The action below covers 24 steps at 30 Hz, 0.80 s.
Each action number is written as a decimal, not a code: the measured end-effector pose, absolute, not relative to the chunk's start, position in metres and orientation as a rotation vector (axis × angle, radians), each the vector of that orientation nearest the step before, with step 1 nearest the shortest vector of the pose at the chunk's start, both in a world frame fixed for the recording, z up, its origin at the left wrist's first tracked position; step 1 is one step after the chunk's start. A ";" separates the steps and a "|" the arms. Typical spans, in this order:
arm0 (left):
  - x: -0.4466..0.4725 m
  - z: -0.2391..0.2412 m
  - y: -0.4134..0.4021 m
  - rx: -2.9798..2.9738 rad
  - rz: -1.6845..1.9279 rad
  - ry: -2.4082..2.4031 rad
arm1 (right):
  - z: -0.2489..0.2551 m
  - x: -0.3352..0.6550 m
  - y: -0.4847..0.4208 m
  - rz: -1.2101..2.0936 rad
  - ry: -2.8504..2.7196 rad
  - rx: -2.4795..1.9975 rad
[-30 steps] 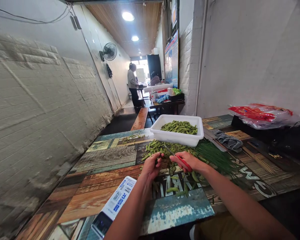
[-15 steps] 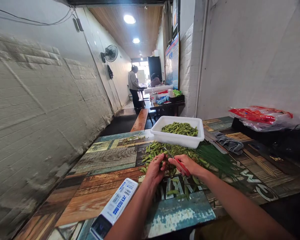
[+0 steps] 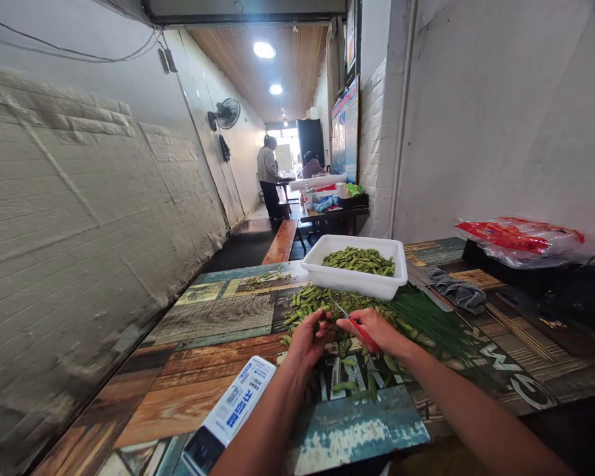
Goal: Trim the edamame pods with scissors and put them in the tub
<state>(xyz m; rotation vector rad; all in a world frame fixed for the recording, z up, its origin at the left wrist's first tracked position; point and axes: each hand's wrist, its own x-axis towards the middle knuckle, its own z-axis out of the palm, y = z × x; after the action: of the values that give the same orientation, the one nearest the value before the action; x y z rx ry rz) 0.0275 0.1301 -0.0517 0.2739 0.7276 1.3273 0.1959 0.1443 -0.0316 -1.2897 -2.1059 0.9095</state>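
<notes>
My right hand (image 3: pixel 374 329) grips red-handled scissors (image 3: pixel 357 324), whose blades point up and left toward a heap of green bean pods (image 3: pixel 322 301) on the table. My left hand (image 3: pixel 305 338) is curled with its fingers pinched on a pod at the near edge of that heap, close to the scissor blades. Behind the heap stands a white tub (image 3: pixel 357 281) holding more pods. Several loose pods (image 3: pixel 357 387) lie on the table between my forearms.
A painted plank table (image 3: pixel 203 370) carries a white and blue packet (image 3: pixel 233 406) at the near left, green chives (image 3: pixel 426 317), a grey cloth (image 3: pixel 456 291) and skewers (image 3: pixel 513 317) at right. A red plastic bag (image 3: pixel 520 238) sits far right. Two people stand at a distant table.
Both hands moved a little closer together at the heap's near edge. The camera tilted slightly, so the scene sits lower in the picture.
</notes>
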 end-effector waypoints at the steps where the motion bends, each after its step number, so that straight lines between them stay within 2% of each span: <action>1: 0.027 -0.048 0.129 0.253 1.384 0.760 | -0.032 0.197 0.147 0.884 -2.097 -1.303; 4: 0.031 -0.026 0.125 0.268 1.668 0.827 | -0.037 0.200 0.156 0.784 -2.082 -1.373; 7: 0.043 0.017 0.131 0.439 1.931 0.822 | -0.044 0.203 0.164 0.738 -2.098 -1.445; 10: 0.054 0.065 0.161 0.743 2.284 0.913 | -0.048 0.205 0.168 0.794 -2.104 -1.479; 13: 0.062 0.092 0.208 1.120 2.584 1.196 | -0.048 0.208 0.171 0.817 -2.093 -1.522; 15: 0.068 0.092 0.236 1.548 2.354 1.459 | -0.046 0.211 0.173 0.797 -2.094 -1.555; 17: 0.071 0.082 0.252 1.889 1.822 1.677 | -0.044 0.213 0.176 0.803 -2.070 -1.572; 19: 0.068 0.067 0.252 2.022 1.494 1.795 | -0.043 0.215 0.178 0.825 -2.026 -1.573; 24: 0.036 0.024 0.203 1.934 1.275 2.148 | -0.045 0.218 0.181 0.834 -1.965 -1.564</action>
<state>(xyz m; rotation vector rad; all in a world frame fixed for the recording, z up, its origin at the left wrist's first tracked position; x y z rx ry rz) 0.0358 0.2032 0.0242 1.9341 2.1483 1.2748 0.2185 0.1810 -0.0446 -1.5641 -1.9648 0.8337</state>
